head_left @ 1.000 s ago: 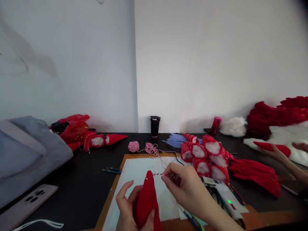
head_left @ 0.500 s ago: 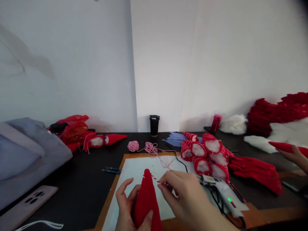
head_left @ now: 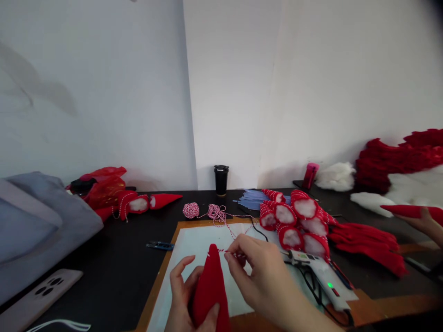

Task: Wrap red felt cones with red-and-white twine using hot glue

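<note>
My left hand is wrapped round a red fabric cone, which points upward with its tip towards the wall. Its index finger is raised off the cloth. Between thumb and fingers, my right hand pinches a red-and-white twisted cord just right of the cone's tip. The short stretch of cord between tip and fingers runs nearly level. More of this cord trails across the white sheet to a loose tangle and a wound ball behind it.
Several stuffed red cones wound with cord are piled at right, beside a hot glue gun with a green light. Small snips lie left of the white sheet. A black cup stands by the wall. Another person's hand holds a red cone.
My right hand has shifted slightly up and left, and the cord at the cone's tip has gone from slanting downward to nearly level. My left hand keeps its hold.
</note>
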Motion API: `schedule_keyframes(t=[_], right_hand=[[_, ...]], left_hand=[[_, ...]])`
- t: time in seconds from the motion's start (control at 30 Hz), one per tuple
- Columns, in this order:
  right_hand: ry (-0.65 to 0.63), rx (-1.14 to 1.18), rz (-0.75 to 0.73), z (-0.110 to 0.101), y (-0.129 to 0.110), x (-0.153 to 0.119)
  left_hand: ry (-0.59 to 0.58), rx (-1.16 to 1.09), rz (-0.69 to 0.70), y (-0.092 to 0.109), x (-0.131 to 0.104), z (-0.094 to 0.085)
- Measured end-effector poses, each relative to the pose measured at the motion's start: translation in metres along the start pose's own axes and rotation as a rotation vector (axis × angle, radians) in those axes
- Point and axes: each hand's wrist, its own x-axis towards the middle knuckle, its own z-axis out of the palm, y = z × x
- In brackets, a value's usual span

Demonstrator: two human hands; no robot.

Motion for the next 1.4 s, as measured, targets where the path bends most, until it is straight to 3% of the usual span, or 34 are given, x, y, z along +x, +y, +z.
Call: schedule_keyframes(t=[0.27, 0.47, 0.6, 0.77, 1.0, 1.07, 1.2, 1.4], right_hand=[[-0.029, -0.079, -0.123, 0.006, 0.0, -0.011], [-0.105, -0.203, -0.16, 0.011, 0.007, -0.019], [-0.088, -0.244, -0.166, 0.012, 0.009, -0.021], [-0.089, -0.222, -0.201, 0.012, 0.009, -0.023], [-0.349, 0.094, -0.099, 0.002, 0.008, -0.024], [-0.358, 0.209, -0.017, 0.003, 0.011, -0.024], [-0.336, 0.382, 0.283, 0.02, 0.024, -0.03], [-0.312, 0.208, 0.282, 0.048, 0.05, -0.037]], left_hand=[[0.055, 0.037, 0.101, -0.003, -0.001, 0.004], [0.005, -0.124, 0.001, 0.003, -0.002, 0.002], [-0.043, -0.254, -0.075, 0.008, -0.002, 0.004], [0.007, -0.254, -0.079, 0.007, 0.001, 0.005], [0.199, -0.14, 0.002, 0.004, 0.008, 0.018], [0.243, -0.144, -0.003, 0.007, 0.01, 0.023], [0.29, -0.195, -0.032, 0.015, 0.014, 0.027], [0.299, -0.29, 0.005, 0.029, 0.023, 0.032]])
